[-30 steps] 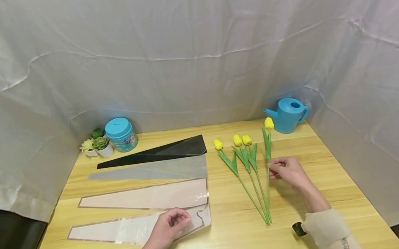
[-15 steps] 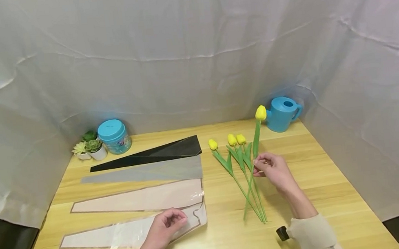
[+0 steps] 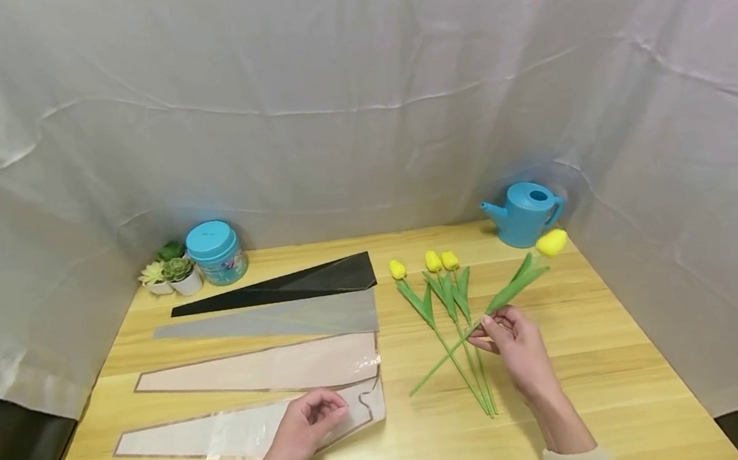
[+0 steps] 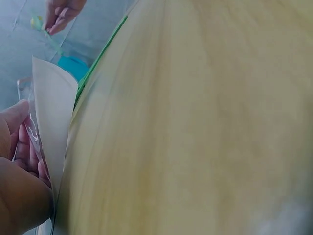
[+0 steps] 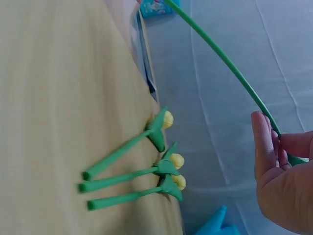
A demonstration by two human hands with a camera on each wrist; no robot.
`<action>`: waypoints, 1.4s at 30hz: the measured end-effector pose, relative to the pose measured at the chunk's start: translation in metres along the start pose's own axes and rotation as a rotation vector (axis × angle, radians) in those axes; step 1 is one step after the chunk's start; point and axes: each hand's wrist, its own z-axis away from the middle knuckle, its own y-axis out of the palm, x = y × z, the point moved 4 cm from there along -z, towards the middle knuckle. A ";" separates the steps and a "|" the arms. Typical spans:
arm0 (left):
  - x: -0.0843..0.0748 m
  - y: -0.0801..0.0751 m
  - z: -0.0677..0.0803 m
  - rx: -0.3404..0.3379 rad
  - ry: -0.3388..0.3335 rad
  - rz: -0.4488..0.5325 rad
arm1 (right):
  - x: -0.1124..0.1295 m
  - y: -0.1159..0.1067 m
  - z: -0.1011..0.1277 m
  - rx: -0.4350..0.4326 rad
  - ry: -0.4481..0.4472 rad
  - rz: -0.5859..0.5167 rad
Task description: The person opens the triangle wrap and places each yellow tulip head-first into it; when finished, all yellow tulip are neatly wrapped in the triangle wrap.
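Up in the air it is, a slender tulip with a yellow head and green leaves (image 3: 512,289), slanting, its head showing just in front of the blue plastic watering can (image 3: 526,216) in the head view, its stem end reaching back towards the person and off to the can's left. The grip? The right hand (image 3: 518,350) has it, thumb and fingers pinching the green stem just below the leaves. That stem passes above three more yellow-headed tulips (image 3: 450,300), lying on the near left of the watering can, their stems drawing closer at the lower ends.

Farther to the can's left, the left hand (image 3: 312,422) sits over a tapered white sleeve with a brown border and clear film (image 3: 235,433). Fingers loosely curled there, right beside the sleeve's raised edge in the left wrist view; whether they grip it, I cannot tell.

Beyond that, all left of the watering can, lie a pale pink tapered sleeve with a brown border (image 3: 255,369), a translucent grey one (image 3: 310,316), and a black one (image 3: 293,284). Well left of the can stands a round blue lidded jar (image 3: 216,255), small green succulents in white pots (image 3: 176,273) beside it. Under everything, a pale wooden table (image 3: 619,384); behind the can, grey draped fabric (image 3: 348,50).
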 end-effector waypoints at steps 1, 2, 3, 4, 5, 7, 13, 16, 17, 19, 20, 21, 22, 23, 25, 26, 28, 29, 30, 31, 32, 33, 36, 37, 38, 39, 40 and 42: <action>0.000 0.000 0.001 -0.004 0.000 -0.002 | -0.002 0.001 0.003 -0.001 -0.001 -0.009; 0.001 0.000 0.001 -0.008 -0.001 -0.001 | -0.004 0.003 0.006 -0.002 -0.001 -0.018; 0.001 0.000 0.002 -0.013 0.000 -0.003 | -0.006 0.004 0.008 -0.002 0.000 -0.023; 0.002 0.000 0.003 -0.019 -0.011 -0.002 | -0.008 0.006 0.011 -0.001 0.002 -0.025; 0.002 -0.001 0.005 -0.024 -0.017 -0.003 | -0.010 0.007 0.014 -0.001 0.006 -0.029; 0.004 -0.001 0.006 -0.031 -0.026 -0.005 | -0.014 0.010 0.020 -0.009 0.016 -0.029; 0.005 0.001 0.005 -0.019 0.002 -0.004 | -0.022 0.017 0.034 -0.055 0.022 -0.035; 0.004 0.000 0.006 -0.017 0.005 -0.011 | -0.026 0.024 0.038 -0.057 0.022 -0.061; 0.004 0.000 0.006 -0.019 0.001 -0.015 | -0.027 0.026 0.039 -0.058 0.023 -0.074; 0.004 0.000 0.006 -0.021 -0.008 -0.015 | -0.030 0.031 0.040 -0.063 0.021 -0.105; 0.003 -0.001 0.006 -0.022 -0.012 -0.014 | -0.031 0.033 0.040 -0.064 0.018 -0.118; 0.003 -0.001 0.006 -0.023 -0.015 -0.013 | -0.032 0.035 0.040 -0.065 0.016 -0.124; 0.002 -0.001 0.006 -0.024 -0.016 -0.012 | -0.032 0.037 0.041 -0.064 0.012 -0.130; 0.002 -0.001 0.006 -0.023 -0.015 -0.014 | -0.032 0.039 0.041 -0.063 0.008 -0.135; 0.002 -0.001 0.005 -0.019 -0.009 -0.016 | -0.031 0.041 0.042 -0.062 0.001 -0.140; 0.001 -0.002 0.005 -0.019 -0.005 -0.019 | -0.031 0.042 0.042 -0.059 -0.004 -0.142; 0.001 -0.002 0.004 -0.019 0.002 -0.022 | -0.029 0.044 0.042 -0.060 -0.013 -0.144; 0.001 -0.002 0.003 -0.020 0.005 -0.023 | -0.028 0.044 0.042 -0.061 -0.016 -0.143; 0.001 -0.002 0.003 -0.020 0.009 -0.022 | -0.028 0.043 0.042 -0.064 -0.017 -0.140; 0.001 -0.002 0.002 -0.020 0.009 -0.019 | -0.027 0.042 0.042 -0.068 -0.018 -0.140; 0.002 -0.002 0.002 -0.019 0.013 -0.016 | -0.026 0.041 0.041 -0.074 -0.020 -0.140; 0.002 -0.002 0.001 -0.019 0.016 -0.014 | -0.025 0.039 0.041 -0.085 -0.020 -0.136; 0.004 -0.001 -0.001 -0.015 0.022 -0.013 | -0.023 0.031 0.041 -0.124 -0.021 -0.134; 0.004 -0.001 -0.001 -0.015 0.022 -0.014 | -0.022 0.029 0.040 -0.135 -0.023 -0.134; 0.004 0.000 -0.002 -0.015 0.024 -0.015 | -0.021 0.027 0.040 -0.148 -0.024 -0.134; 0.005 0.000 -0.002 -0.015 0.025 -0.016 | -0.020 0.026 0.040 -0.159 -0.025 -0.138; 0.004 0.000 -0.002 -0.016 0.026 -0.018 | -0.021 0.025 0.040 -0.168 -0.024 -0.142; 0.004 0.000 -0.002 -0.018 0.025 -0.021 | -0.022 0.027 0.040 -0.178 -0.017 -0.149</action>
